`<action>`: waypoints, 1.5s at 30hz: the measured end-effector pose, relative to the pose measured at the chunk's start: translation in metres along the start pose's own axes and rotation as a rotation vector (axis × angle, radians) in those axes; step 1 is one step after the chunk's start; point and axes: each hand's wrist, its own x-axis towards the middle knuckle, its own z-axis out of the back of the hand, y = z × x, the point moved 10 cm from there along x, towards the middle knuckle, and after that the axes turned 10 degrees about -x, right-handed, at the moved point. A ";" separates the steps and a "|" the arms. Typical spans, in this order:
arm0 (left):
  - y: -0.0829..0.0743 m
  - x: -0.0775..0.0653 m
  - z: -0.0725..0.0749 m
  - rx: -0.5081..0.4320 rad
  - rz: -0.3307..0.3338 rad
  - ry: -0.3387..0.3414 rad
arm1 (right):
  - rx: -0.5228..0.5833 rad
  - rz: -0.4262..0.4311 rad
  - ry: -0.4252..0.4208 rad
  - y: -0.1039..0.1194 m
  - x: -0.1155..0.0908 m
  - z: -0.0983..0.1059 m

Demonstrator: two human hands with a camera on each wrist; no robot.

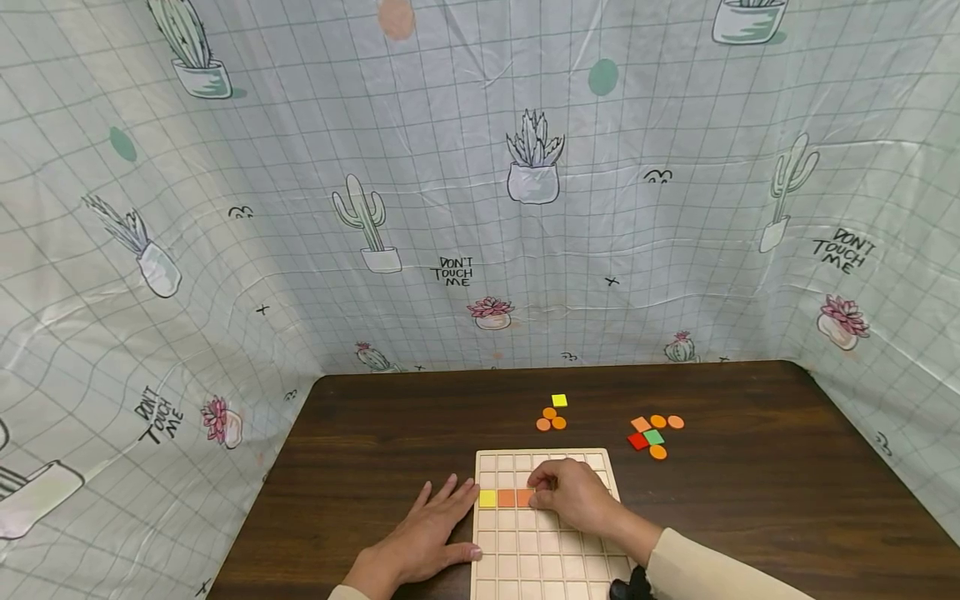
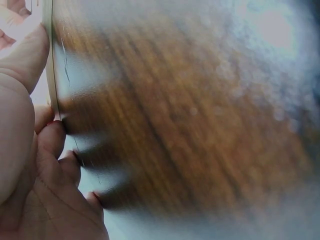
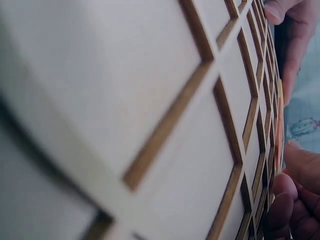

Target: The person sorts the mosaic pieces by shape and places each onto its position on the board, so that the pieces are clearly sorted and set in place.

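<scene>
A pale wooden grid board (image 1: 530, 543) lies on the dark table. In one of its upper rows, a yellow square tile (image 1: 487, 498) sits at the left end, followed by an orange square tile (image 1: 506, 498) and another orange square tile (image 1: 524, 497). My right hand (image 1: 576, 493) reaches over the board from the right, its curled fingers and thumb at the rightmost orange tile, partly covering it. My left hand (image 1: 423, 537) lies flat with fingers spread on the table, index fingertip and thumb against the board's left edge. The left wrist view shows these fingers (image 2: 51, 140) along that edge.
Behind the board lie a yellow square (image 1: 559, 401) and several orange discs (image 1: 558, 423). Farther right are a red square (image 1: 638, 442), a green square (image 1: 654, 437), an orange square (image 1: 641, 425) and more discs (image 1: 658, 452). A cactus-printed curtain (image 1: 480, 208) surrounds the table.
</scene>
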 end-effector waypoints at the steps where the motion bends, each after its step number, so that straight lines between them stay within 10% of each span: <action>1: 0.000 0.000 0.000 -0.002 0.001 0.001 | 0.010 0.000 0.004 0.000 0.001 0.000; 17: 0.003 0.001 -0.001 -0.006 0.011 0.013 | 0.125 -0.028 0.013 -0.017 0.017 0.020; 45: 0.007 0.001 -0.003 0.031 0.027 0.012 | -0.005 -0.046 -0.047 -0.077 0.082 0.091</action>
